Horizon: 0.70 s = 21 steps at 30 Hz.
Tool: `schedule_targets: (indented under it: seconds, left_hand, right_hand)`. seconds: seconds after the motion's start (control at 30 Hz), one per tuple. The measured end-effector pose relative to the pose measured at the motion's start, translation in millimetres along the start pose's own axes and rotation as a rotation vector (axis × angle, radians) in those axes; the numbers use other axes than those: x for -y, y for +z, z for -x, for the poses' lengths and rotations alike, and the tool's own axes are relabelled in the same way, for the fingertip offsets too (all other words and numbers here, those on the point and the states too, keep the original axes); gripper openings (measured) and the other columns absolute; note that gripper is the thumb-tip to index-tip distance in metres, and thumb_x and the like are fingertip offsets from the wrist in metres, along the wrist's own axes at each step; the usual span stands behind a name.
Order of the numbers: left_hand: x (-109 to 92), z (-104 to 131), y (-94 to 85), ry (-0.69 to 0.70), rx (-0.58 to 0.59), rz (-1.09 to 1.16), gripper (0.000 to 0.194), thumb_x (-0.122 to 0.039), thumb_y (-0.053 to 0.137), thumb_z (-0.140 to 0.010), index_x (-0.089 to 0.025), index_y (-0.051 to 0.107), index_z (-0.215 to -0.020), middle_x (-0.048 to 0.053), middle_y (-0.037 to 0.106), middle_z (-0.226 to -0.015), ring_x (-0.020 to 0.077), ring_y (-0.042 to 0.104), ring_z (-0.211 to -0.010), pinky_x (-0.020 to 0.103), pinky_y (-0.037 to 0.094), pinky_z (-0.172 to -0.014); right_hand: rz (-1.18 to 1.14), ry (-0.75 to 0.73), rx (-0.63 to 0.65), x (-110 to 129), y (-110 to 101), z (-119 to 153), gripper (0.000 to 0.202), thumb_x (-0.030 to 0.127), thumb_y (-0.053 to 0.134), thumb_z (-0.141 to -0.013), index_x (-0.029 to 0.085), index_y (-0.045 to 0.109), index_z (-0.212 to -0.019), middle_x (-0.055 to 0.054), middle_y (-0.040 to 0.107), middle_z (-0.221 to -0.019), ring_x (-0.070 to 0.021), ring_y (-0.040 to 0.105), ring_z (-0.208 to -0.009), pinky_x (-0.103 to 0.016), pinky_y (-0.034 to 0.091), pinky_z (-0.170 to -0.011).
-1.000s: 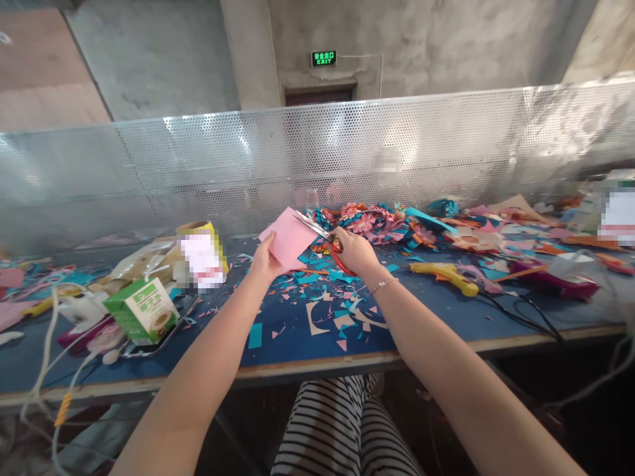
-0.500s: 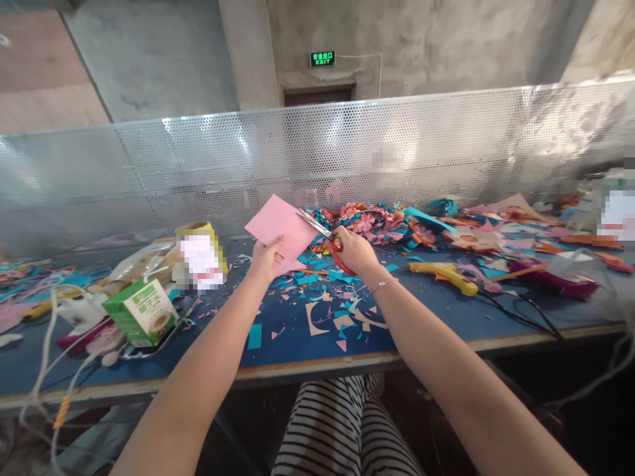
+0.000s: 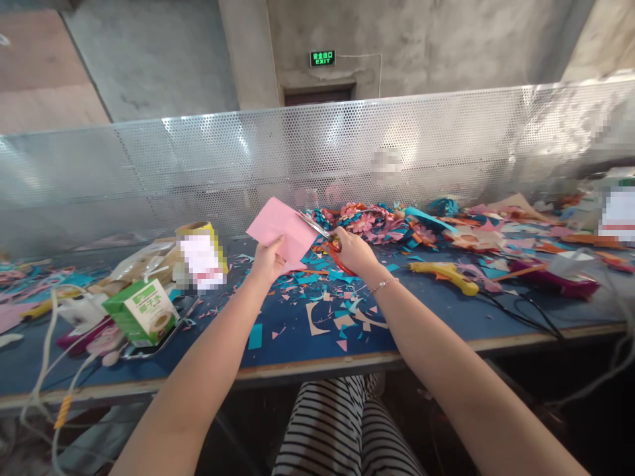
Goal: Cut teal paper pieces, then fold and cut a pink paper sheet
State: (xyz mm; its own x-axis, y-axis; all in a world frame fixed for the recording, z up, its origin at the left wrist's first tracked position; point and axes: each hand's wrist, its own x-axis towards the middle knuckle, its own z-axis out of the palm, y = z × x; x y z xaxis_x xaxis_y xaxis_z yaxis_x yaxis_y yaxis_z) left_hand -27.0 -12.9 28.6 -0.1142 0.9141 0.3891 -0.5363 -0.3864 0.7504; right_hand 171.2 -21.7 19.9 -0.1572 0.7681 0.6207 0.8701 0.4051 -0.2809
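Note:
My left hand (image 3: pixel 269 261) pinches a pink sheet of paper (image 3: pixel 282 228) by its lower edge, thumb on top, and holds it tilted above the table. My right hand (image 3: pixel 354 250) grips scissors (image 3: pixel 338 256) with orange-red handles. Their metal blades lie at the right edge of the sheet; whether they are parted is hard to make out. Beneath both hands, paper scraps (image 3: pixel 342 322) in blue, pink and cream litter the blue table (image 3: pixel 208 344). Just behind my right hand lies a heap of cut paper flowers (image 3: pixel 367 221).
A yellow glue gun (image 3: pixel 444 274) with a black cord lies at the right, near a purple holder (image 3: pixel 560 279). At the left stand a green-and-white drink carton (image 3: pixel 149 314), a yellow tape roll (image 3: pixel 218 244) and white cables (image 3: pixel 44 357). A perforated metal screen (image 3: pixel 198 172) borders the back.
The pink sheet and my left hand have shifted very slightly, tilting a little. The scissors stay at its right edge, with their blades looking closer together.

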Motion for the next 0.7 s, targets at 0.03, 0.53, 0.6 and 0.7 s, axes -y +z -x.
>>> schedule_targets:
  seconds: [0.03,0.53,0.6,0.7]
  left_hand:
    - [0.4,0.0,-0.1,-0.006,0.002,-0.003,0.036,-0.013,0.072,-0.062,-0.019,0.062,-0.096,0.005,0.07,-0.095,0.0208,0.062,-0.096,0.037,0.045,-0.09]
    - [7.9,-2.6,-4.0,-0.043,-0.002,-0.017,0.035,-0.013,0.073,-0.061,-0.019,0.061,-0.093,0.003,0.07,-0.092,0.0183,0.064,-0.09,0.034,0.048,-0.087]
    - [7.2,-1.4,-2.8,-0.048,-0.004,-0.017,0.035,-0.013,0.073,-0.06,-0.019,0.062,-0.092,0.003,0.07,-0.09,0.0184,0.064,-0.09,0.035,0.048,-0.087]
    - [6.8,0.1,-1.1,-0.047,-0.009,-0.013,0.035,-0.013,0.074,-0.06,-0.019,0.062,-0.092,0.003,0.07,-0.088,0.0187,0.064,-0.09,0.036,0.048,-0.088]
  right_hand:
    - [-0.006,-0.004,0.004,0.4,-0.6,-0.1,0.04,0.051,0.046,-0.084,0.018,0.048,-0.106,-0.011,0.065,-0.1,-0.0233,0.061,-0.091,-0.027,0.041,-0.069]
    - [0.032,-0.009,0.028,-2.2,5.4,-2.4,0.041,0.051,0.04,-0.087,0.015,0.049,-0.105,-0.013,0.067,-0.09,-0.0241,0.063,-0.086,-0.027,0.04,-0.067]
    - [0.054,-0.008,0.032,-1.9,5.3,-2.4,0.039,0.048,0.04,-0.088,0.015,0.049,-0.106,-0.013,0.067,-0.089,-0.0241,0.063,-0.086,-0.026,0.04,-0.068]
    - [0.094,-0.015,0.043,-1.8,4.3,-2.4,0.035,0.044,0.04,-0.088,0.015,0.049,-0.106,-0.013,0.067,-0.086,-0.0241,0.063,-0.083,-0.027,0.04,-0.066]
